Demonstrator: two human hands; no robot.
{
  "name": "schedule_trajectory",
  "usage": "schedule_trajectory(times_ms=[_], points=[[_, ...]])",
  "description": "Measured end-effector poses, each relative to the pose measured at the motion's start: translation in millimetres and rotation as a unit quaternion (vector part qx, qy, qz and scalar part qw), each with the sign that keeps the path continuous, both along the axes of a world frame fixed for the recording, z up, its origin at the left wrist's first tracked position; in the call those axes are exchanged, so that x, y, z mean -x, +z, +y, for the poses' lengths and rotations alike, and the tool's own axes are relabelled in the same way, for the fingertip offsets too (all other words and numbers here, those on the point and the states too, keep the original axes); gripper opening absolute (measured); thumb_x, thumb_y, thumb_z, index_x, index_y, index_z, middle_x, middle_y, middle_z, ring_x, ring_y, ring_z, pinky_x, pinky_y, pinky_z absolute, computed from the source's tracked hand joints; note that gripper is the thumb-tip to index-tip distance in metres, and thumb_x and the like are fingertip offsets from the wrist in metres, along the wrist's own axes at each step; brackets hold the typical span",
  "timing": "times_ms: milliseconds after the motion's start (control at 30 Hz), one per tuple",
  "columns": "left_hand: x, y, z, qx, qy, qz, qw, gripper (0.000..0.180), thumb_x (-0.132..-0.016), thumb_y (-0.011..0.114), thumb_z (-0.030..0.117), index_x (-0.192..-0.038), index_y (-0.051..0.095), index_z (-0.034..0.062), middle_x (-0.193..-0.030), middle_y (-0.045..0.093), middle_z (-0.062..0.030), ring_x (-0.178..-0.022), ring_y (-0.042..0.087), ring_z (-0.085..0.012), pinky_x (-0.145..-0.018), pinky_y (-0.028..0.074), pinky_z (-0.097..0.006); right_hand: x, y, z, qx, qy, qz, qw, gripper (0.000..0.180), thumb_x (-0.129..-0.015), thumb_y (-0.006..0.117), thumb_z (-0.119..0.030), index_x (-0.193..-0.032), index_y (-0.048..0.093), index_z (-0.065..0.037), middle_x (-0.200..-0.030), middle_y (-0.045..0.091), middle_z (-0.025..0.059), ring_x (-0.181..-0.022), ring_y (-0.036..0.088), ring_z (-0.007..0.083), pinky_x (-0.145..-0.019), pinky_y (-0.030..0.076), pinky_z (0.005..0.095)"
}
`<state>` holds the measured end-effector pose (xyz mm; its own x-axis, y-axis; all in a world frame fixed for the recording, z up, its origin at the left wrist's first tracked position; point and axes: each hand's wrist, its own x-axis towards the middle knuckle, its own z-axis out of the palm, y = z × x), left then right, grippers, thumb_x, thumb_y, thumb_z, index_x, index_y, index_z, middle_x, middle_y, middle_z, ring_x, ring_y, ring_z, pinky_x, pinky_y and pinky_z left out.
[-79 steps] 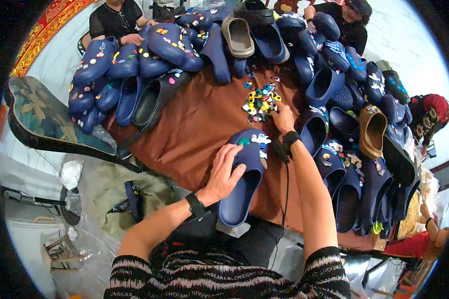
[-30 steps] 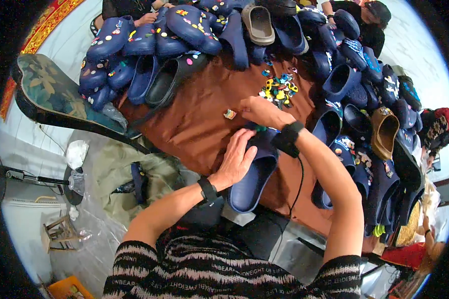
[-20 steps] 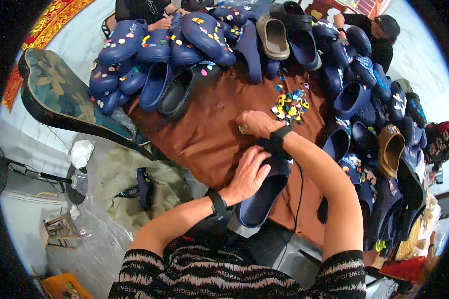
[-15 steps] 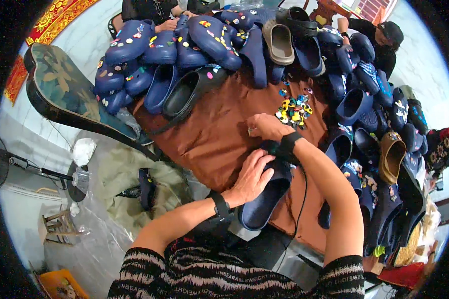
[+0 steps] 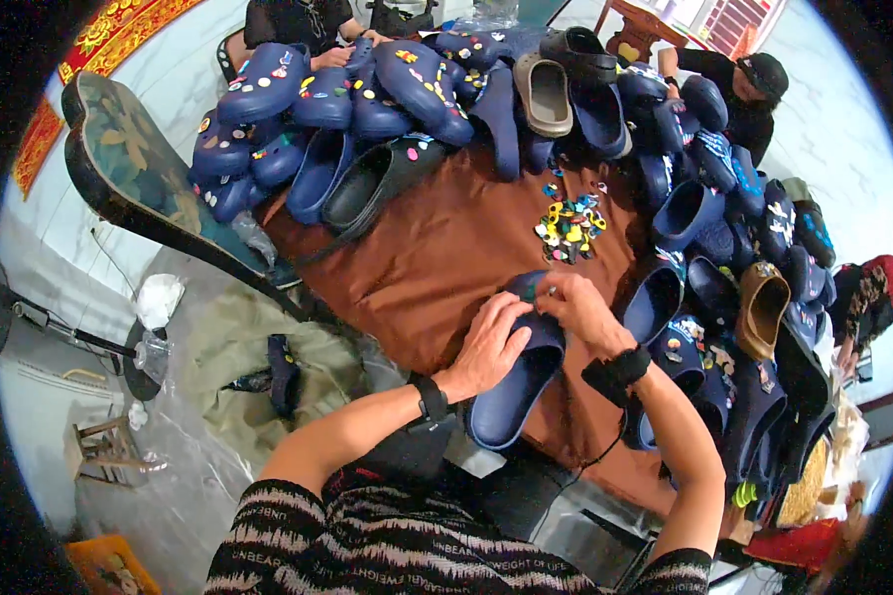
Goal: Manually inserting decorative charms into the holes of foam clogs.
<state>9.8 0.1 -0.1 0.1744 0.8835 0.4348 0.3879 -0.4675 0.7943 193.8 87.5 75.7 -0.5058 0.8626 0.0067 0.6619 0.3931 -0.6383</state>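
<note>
Compared with the view half a second ago, both hands sit a little lower on the navy clog point(image 5: 514, 382), and the right hand has drawn in from the clog's outer side to its toe end, beside the left. The clog itself lies as before, on the brown tablecloth point(image 5: 437, 253) near the table's near edge, its opening facing up and its heel toward the person.

The left hand point(image 5: 488, 344) lies across the clog's upper, fingers spread and curved over it, pressing it down rather than closing around it. The right hand point(image 5: 577, 309) is at the toe end, its fingertips pinched together on something small at the clog's front; what it pinches is too small to make out. Both wrists wear black bands.

Just beyond the hands, a heap of small coloured shoe charms point(image 5: 569, 226) lies on the cloth. Rows of dark blue clogs point(image 5: 367, 99) crowd the far side of the table and its right edge, with a tan clog point(image 5: 761, 309) among those on the right. Two other people sit at the far side.
</note>
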Motion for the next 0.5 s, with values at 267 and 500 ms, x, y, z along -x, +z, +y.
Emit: schedule_trajectory(times_ms=[267, 500], points=[[3.0, -0.4, -3.7, 0.006, 0.006, -0.029, 1.000, 0.039, -0.101, 0.046, 0.022, -0.134, 0.048, -0.0004, -0.137, 0.045, -0.0220, -0.133, 0.041, -0.0378, -0.115, 0.030, -0.044, -7.6, 24.0, -16.0, 0.000, 0.067, -0.016, 0.998, 0.017, -0.086, 0.067, -0.013, -0.100, 0.070, -0.003, -0.091, 0.069, 0.0230, -0.088, 0.067, 0.0394, -0.077, 0.053, 0.0443], [9.9, -0.2, -17.4, 0.070, 0.015, -0.053, 0.996, 0.047, -0.104, 0.043, 0.025, -0.144, 0.036, 0.0004, -0.145, 0.038, -0.0217, -0.139, 0.034, -0.0359, -0.118, 0.026, -0.042, -0.9, 22.8, -13.7, -0.041, -0.002, -0.022, 0.999, 0.018, -0.088, 0.065, -0.016, -0.100, 0.070, -0.003, -0.092, 0.069, 0.0231, -0.089, 0.067, 0.0408, -0.076, 0.052, 0.0467]])
